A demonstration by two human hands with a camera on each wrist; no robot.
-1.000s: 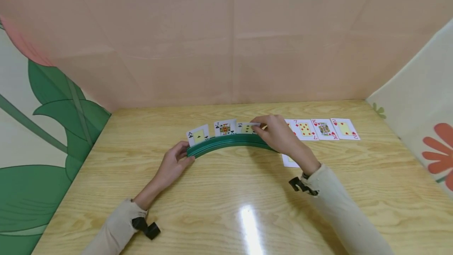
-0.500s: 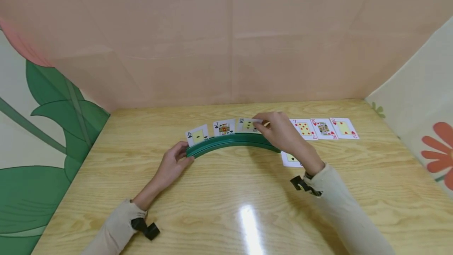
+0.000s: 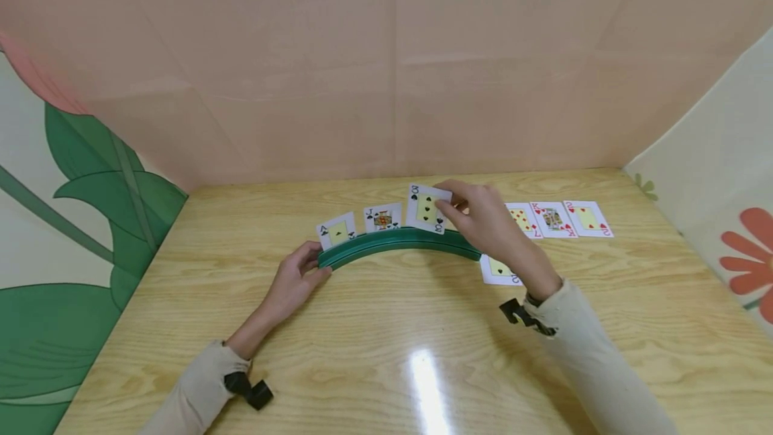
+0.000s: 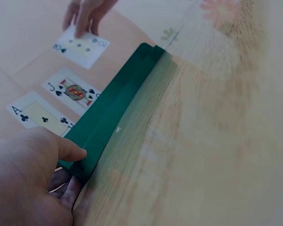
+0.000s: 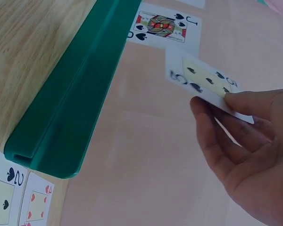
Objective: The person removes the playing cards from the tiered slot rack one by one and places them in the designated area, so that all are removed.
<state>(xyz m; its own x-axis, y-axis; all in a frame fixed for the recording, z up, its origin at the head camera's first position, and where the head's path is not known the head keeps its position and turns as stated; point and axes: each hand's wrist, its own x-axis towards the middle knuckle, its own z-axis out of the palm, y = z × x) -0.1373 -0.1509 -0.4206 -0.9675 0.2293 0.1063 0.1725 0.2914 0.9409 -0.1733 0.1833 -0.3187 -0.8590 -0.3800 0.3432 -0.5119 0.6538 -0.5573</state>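
The left hand (image 3: 294, 282), left of centre in the frame, grips the near-left end of the green rack (image 3: 392, 239), thumb on top and fingers curled round the far side and below. That hold is probably there to steady the rack, which is long, curved and likely light enough to slide on the table (image 3: 338, 354).

The right hand (image 3: 486, 217), just right of centre, pinches a spade card (image 3: 426, 209) by its right edge between thumb and fingers. Holding it by the edge leaves most of the face and the lower edge free, which seems sensible above a narrow slot. The right wrist view shows the spade card apart from the rack, though from the head camera it overlaps the rack's back edge (its corner figure is too unclear for me to read surely).

The ace (image 3: 338, 231) and the jack (image 3: 383, 218) stand along the left half of the rack, leaning back, their lower edges hidden by it; the slot presumably props them so that their faces show. The gap between them suggests that they are spaced to stay readable.

At the right of the frame the seven (image 3: 521, 220), the king (image 3: 551, 220) and the red two (image 3: 586, 220) lie in a row, face up, presumably for easy picking; the right hand covers part of the seven. The black two (image 3: 500, 270) lies just beside the rack's right end; whether they touch I cannot tell.
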